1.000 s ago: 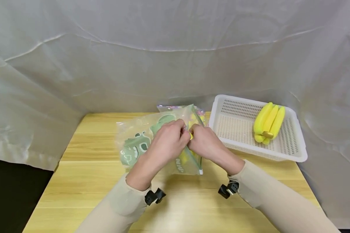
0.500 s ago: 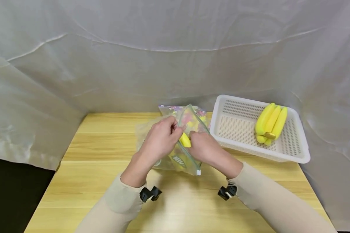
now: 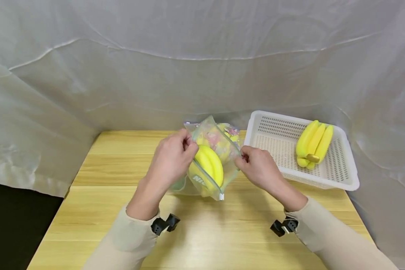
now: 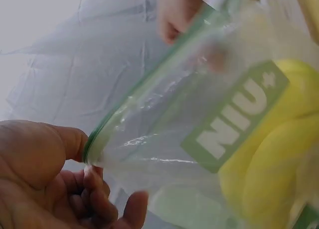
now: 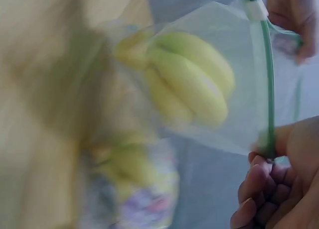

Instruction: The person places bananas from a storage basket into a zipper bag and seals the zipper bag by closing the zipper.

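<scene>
A clear zip bag (image 3: 200,180) with green strips along its mouth and a "NIU" label hangs between both hands, its mouth spread apart. Inside lies a bunch of yellow bananas (image 3: 210,165), seen through the plastic in the left wrist view too. My left hand (image 3: 173,156) pinches one edge of the mouth between thumb and fingers. On the opposite edge, my right hand (image 3: 260,167) pinches the other strip, as the right wrist view also shows. A white slider (image 3: 221,196) sits at the near end of the strips.
Behind the zip bag lies a second, flower-printed bag (image 3: 234,132) with yellow things in it. A white perforated basket (image 3: 352,168) at the right holds another banana bunch (image 3: 313,143). All stand on a wooden table (image 3: 114,213), with grey cloth (image 3: 195,75) behind.
Both hands have moved apart, left hand to the left and right hand to the right. The bag's mouth has widened, and the bananas inside now show far more fully.
</scene>
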{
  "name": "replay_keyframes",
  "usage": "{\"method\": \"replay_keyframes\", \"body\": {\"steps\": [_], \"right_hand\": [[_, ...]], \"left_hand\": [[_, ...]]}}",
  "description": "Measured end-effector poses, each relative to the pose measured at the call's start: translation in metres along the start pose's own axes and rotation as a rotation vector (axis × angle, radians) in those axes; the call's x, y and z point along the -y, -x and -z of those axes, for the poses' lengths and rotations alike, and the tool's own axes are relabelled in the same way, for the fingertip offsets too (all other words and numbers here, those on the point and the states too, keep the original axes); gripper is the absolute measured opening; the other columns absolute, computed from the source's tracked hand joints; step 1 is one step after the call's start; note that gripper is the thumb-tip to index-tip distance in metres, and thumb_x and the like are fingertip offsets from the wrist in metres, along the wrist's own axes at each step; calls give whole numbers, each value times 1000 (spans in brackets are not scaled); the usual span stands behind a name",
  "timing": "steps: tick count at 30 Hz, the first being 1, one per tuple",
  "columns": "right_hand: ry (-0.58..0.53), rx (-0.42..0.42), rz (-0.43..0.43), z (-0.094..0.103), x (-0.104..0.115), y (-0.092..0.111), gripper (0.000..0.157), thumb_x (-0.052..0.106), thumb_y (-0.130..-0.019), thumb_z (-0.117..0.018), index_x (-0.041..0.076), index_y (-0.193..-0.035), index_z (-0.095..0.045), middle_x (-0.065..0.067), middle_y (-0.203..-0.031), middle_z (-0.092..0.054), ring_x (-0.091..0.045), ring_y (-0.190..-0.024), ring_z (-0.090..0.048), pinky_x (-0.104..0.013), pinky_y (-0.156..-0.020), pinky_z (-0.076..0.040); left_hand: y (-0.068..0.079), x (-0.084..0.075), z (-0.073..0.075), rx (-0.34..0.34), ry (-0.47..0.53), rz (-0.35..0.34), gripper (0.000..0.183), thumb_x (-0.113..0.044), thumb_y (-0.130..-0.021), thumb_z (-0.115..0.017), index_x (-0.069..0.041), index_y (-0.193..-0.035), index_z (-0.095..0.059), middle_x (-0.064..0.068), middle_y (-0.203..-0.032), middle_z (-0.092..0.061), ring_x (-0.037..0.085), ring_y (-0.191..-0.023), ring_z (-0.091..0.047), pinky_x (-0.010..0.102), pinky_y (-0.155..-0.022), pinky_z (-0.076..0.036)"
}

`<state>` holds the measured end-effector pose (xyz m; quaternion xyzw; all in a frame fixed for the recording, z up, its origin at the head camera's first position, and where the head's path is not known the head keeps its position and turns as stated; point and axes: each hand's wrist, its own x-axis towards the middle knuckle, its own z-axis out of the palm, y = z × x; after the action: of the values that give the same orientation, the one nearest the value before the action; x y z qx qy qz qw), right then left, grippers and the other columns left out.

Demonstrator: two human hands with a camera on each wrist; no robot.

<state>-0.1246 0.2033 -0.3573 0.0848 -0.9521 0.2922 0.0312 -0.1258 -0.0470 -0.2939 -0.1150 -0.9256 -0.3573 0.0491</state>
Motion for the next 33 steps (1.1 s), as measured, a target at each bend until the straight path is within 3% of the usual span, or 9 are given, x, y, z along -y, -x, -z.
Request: {"method": "replay_keyframes", "body": {"steps": [7,9,12,17,23,29,33], "right_hand": [[-80,-105,120,40,51,0,18,13,-87,-58,14,-70,-54,3,-61,-48,-15,-57,-44,-30,-56,-34],[-76,-104,118,48,60,-2,18,12,-85,-56,15,-67,-50,2,-60,-45,-15,-57,-41,-30,-57,-32],[-32,-66,85,51,64,-9,19,14,-83,-54,16,-67,-45,3,-60,-40,-15,-58,-38,-32,-59,-30],[94,65,14,51,54,-21,19,19,-87,-55,15,-70,-48,2,-61,-42,-18,-59,-41,-33,-57,-31],[316,238,-71,61,31,-30,15,22,-87,-58,14,-75,-53,-2,-67,-46,-22,-65,-48,-36,-54,-35],[298,182,-51,60,15,-36,23,22,-92,-53,15,-71,-48,0,-64,-43,-20,-62,-43,-35,-57,-32],[334,155,-56,56,-2,-39,23,21,-95,-54,13,-73,-54,-3,-64,-48,-22,-62,-48,-36,-57,-36]], "left_hand": [[16,-14,36,-170,-80,38,8,-15,-88,-52,-13,-81,-55,6,-77,-51,25,-71,-49,37,-62,-38],[19,-16,43,-163,-99,46,8,-15,-88,-51,-13,-81,-55,6,-76,-51,25,-70,-49,37,-62,-38],[16,-14,45,-93,-173,72,10,-15,-88,-51,-14,-79,-53,5,-74,-49,24,-69,-46,36,-61,-35],[0,4,31,12,-313,109,17,-9,-87,-48,-14,-71,-43,1,-68,-34,21,-63,-33,35,-52,-29],[-19,11,7,26,-402,97,24,-15,-91,-52,-14,-67,-52,6,-67,-54,29,-67,-56,45,-55,-48],[-28,4,-16,66,-410,90,17,-14,-95,-52,-11,-80,-61,11,-82,-66,34,-85,-66,52,-69,-57],[-35,14,-30,63,-477,67,18,-10,-99,-51,-6,-95,-68,13,-93,-71,36,-93,-66,52,-77,-59]]}}
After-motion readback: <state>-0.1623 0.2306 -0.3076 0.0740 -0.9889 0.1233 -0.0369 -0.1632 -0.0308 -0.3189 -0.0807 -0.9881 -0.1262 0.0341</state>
